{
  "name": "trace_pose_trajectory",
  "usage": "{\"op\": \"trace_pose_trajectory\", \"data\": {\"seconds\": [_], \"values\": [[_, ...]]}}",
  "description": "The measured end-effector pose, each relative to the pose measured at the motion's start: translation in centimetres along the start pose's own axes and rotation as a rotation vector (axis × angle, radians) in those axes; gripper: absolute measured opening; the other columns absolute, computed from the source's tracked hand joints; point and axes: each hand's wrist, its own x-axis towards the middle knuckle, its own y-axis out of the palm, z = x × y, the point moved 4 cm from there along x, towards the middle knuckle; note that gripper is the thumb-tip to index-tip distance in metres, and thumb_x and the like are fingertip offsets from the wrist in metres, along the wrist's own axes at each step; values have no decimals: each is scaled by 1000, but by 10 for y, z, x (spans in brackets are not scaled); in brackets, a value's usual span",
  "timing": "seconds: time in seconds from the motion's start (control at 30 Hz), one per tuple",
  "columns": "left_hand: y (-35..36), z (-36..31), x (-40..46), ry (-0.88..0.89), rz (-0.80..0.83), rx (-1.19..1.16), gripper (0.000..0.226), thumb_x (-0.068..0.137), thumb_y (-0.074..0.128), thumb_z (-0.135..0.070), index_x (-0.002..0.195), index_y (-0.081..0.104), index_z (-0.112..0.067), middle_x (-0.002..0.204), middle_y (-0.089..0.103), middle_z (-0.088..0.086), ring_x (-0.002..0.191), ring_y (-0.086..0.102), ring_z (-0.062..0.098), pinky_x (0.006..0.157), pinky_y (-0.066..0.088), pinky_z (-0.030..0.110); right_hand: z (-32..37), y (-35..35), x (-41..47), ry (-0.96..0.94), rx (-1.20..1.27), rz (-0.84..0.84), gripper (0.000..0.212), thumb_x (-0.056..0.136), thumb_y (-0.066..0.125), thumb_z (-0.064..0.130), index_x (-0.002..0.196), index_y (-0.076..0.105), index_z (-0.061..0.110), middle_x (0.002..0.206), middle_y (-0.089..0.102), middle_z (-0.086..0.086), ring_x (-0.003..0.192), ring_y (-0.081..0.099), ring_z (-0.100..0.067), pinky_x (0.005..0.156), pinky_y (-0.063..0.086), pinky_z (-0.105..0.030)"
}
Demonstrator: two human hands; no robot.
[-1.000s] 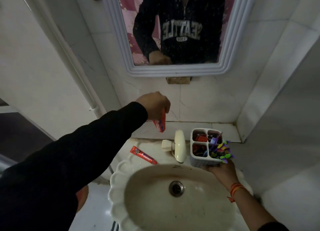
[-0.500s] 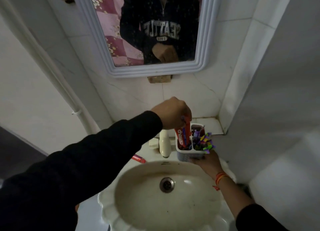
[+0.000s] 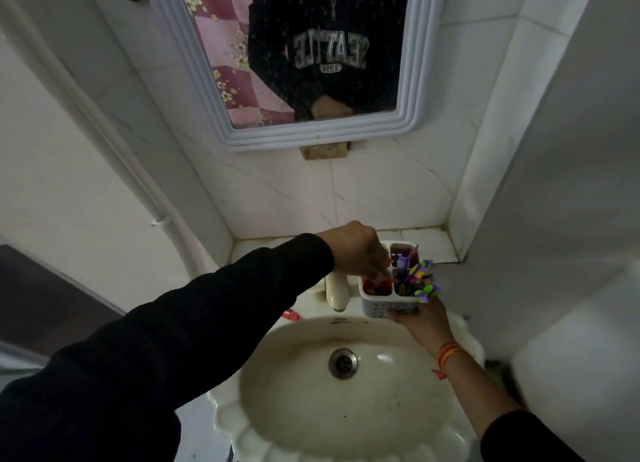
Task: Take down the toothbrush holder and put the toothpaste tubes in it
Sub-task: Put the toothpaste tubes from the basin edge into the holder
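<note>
A small domestic bathroom corner is shown. A cream ceramic wash basin with a scalloped rim (image 3: 228, 423) and a round metal drain (image 3: 343, 363) is mounted against walls clad in white marble-patterned tiles (image 3: 377, 191). A cream single-lever tap (image 3: 336, 293) is fitted at the back of the basin. A mirror in a white ribbed plastic frame (image 3: 412, 80) is fixed above, resting on a small wooden block (image 3: 324, 151). A white pipe (image 3: 104, 129) is clipped to the left wall. A white four-compartment plastic toothbrush holder (image 3: 384, 307) is held over the basin.
</note>
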Motion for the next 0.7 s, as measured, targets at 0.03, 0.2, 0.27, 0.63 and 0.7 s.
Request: {"op": "trace_pose_trajectory", "data": {"seconds": [0.03,0.2,0.27,0.63,0.7], "values": [[4,-2,1,4,11,35,27,90,71,-27,116,77,-26,111,76,-3,99,68,16,90,56,32,2,0,-1,-9,-11,-4,61,59,88,5,115,65,11,105,65,0,103,57,-13,90,44,-27],[9,-4,1,8,22,95,29,92,66,-23,120,75,-26,111,75,0,92,63,16,89,56,33,-3,0,2,-5,-31,-4,60,58,90,9,114,67,13,108,69,-2,101,60,-15,87,43,-27],[2,5,-2,-10,-6,24,29,94,65,-24,122,74,-23,114,75,1,98,66,18,92,55,32,-6,1,4,9,-30,-5,59,58,90,11,113,68,14,110,71,-5,103,63,-19,86,45,-28],[46,152,-28,-397,-16,0,30,84,71,-8,110,77,-21,109,77,-3,100,71,14,97,56,33,-13,2,10,-26,-30,-18,64,55,92,11,114,67,14,113,71,-8,108,63,-22,88,48,-33],[76,172,-30,-441,137,115,39,79,79,-10,115,74,-22,117,74,-1,104,70,17,96,56,34,-17,2,11,-23,-25,-13,66,56,92,12,116,66,14,115,71,-7,110,63,-22,91,49,-36]]}}
